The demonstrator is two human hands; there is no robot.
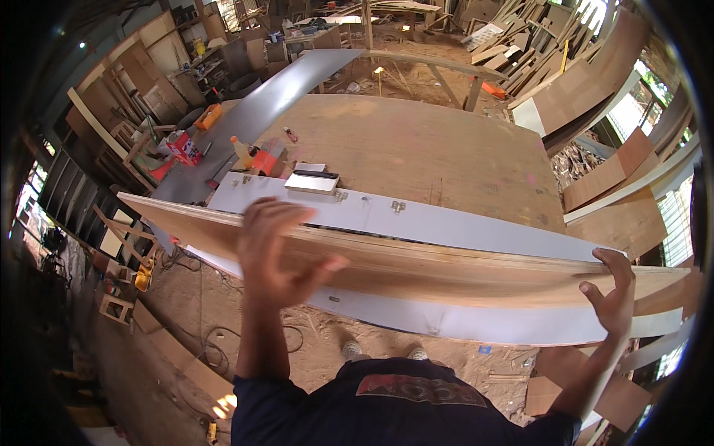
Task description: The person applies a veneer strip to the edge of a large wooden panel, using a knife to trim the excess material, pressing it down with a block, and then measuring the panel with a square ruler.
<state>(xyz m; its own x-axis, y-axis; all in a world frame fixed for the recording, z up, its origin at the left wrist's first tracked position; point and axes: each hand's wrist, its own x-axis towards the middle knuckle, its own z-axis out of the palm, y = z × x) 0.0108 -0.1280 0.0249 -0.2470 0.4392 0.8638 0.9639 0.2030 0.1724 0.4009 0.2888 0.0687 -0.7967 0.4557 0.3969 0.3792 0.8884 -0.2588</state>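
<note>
A long wooden board [416,260], its layered edge upward, stands across the work table in front of me. My left hand [269,253] is over its left part, slightly blurred, with thumb and fingers apart and nothing between them. Near the board's right end, my right hand [616,290] has its fingers over the top edge and its thumb toward the near face. Behind the board lies a white panel [461,227] with metal hinges [398,207] on it. Another white surface [476,321] shows below the board, nearer to me.
On the table [416,141] sit a white box with a black item on top [312,181], a yellowish bottle [242,152] and a red-and-white can [184,149]. A grey sheet [290,85] extends to the far left. Wood offcuts [520,44] pile up at the far right. Cable [216,349] lies on the floor.
</note>
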